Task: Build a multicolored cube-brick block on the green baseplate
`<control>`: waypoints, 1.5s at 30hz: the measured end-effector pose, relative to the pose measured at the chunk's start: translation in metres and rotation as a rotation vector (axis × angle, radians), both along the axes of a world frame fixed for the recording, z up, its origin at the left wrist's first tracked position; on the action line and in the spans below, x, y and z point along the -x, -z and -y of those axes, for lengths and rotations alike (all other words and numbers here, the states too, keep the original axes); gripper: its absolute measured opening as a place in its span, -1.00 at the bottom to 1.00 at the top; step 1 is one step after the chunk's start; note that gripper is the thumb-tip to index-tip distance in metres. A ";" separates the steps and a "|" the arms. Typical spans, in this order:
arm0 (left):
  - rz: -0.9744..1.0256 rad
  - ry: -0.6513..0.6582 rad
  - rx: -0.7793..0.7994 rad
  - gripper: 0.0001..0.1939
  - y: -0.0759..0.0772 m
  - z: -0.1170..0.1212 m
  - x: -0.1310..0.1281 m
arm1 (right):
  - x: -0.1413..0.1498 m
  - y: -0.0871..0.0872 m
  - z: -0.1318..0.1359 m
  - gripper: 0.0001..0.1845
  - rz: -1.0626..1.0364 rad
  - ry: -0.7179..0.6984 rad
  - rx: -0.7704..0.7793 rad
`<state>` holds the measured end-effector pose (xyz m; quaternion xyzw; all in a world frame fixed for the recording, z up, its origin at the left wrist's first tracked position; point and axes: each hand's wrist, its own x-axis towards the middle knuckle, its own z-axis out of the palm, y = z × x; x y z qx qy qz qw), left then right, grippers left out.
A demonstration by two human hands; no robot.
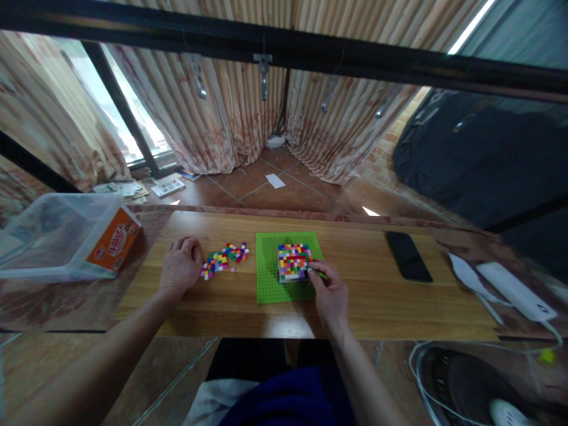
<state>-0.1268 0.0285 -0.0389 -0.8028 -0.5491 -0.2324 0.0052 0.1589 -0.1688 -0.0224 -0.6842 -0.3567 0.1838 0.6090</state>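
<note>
A green baseplate (270, 278) lies on the wooden table (377, 302) in front of me. On it stands a square block of many small coloured bricks (293, 261). My right hand (331, 296) touches the block's lower right corner, fingers pinched against it. To the left of the plate lies a loose pile of small coloured bricks (224, 258). My left hand (180, 266) rests on the table just left of that pile, fingers curled down; whether it holds a brick is hidden.
A clear plastic bin (53, 236) with an orange box (116, 239) sits at the far left. A black phone (408, 255) lies to the right of the plate; a white power bank (515, 291) and cables at the right edge. Curtains hang behind.
</note>
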 end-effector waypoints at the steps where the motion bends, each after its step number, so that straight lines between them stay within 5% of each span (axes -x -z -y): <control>1: -0.001 0.000 0.002 -0.78 0.000 0.000 0.000 | -0.001 0.002 -0.001 -0.79 -0.035 -0.003 -0.003; 20: -0.035 0.000 0.003 -0.77 -0.001 0.000 0.000 | 0.001 0.007 -0.003 -0.66 -0.285 0.016 -0.066; 35: 0.007 0.000 0.009 -0.81 -0.001 0.004 -0.001 | 0.006 -0.012 0.011 -0.67 -0.070 0.173 -0.013; 39: 0.025 -0.002 0.019 -0.81 -0.002 0.007 -0.002 | 0.025 -0.022 0.013 -0.75 0.128 0.053 -0.007; 45: 0.054 -0.005 0.031 -0.82 -0.001 0.008 -0.003 | 0.074 -0.024 -0.005 -0.78 0.378 -0.352 -0.027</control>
